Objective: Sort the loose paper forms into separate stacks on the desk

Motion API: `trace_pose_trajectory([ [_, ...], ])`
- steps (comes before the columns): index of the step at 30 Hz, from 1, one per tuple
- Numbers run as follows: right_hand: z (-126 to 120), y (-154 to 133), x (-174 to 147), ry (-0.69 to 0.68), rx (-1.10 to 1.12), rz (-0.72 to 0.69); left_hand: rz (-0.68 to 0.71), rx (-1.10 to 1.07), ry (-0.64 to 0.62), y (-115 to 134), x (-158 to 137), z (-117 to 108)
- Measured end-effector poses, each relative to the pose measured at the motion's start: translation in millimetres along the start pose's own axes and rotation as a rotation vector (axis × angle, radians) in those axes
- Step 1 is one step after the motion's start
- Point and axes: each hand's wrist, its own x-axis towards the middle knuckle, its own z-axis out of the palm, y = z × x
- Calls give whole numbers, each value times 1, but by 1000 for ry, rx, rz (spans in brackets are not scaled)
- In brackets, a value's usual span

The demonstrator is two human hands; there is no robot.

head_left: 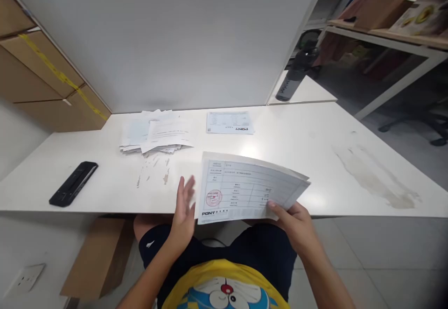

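Observation:
My right hand [294,215] grips a sheaf of printed paper forms [245,185] by its lower right part, thumb on top and fingers underneath. The top form carries a table, a round red stamp and the word PONY at its lower left. Just left of the sheaf, my left hand [184,211] is upright with its fingers apart, slightly blurred, holding nothing. Beyond the sheaf, a smaller stack of PONY papers [230,122] lies flat near the partition. An untidy pile of papers [157,132] is at the back left.
A black phone-like device [73,184] lies at the white table's [294,136] left. Cardboard boxes [52,75] stand against the left wall, and another box [101,255] is under the table. A dark bottle [292,80] stands beyond the partition [175,43]. Worn patches mark the tabletop.

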Motion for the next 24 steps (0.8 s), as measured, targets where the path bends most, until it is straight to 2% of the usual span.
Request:
trace_pose_trajectory([
  [2, -3, -3, 0, 43, -127, -88, -88, -241, -24, -4, -5, 3],
  [4, -4, -8, 0, 42, -232, -145, -115, -339, -7, -8, -7, 7],
  [7, -2, -11, 0, -47, -276, -179, -118, -261, 72, -18, -8, 19],
  [11, 7, 2, -2, -89, -94, -264, -46, -73, 196, -33, -6, 33],
  [15, 13, 23, -1, -49, -13, -320, 63, 32, 164, -41, -5, 38],
  [18, 7, 34, -2, -29, -35, -361, 159, 38, 175, -40, -9, 35],
  [21, -9, 35, -5, -93, -168, -334, 224, -28, 201, -39, -19, 27],
  [24, -21, 28, -10, -276, -336, -204, 166, -111, 254, -41, -32, 16],
])
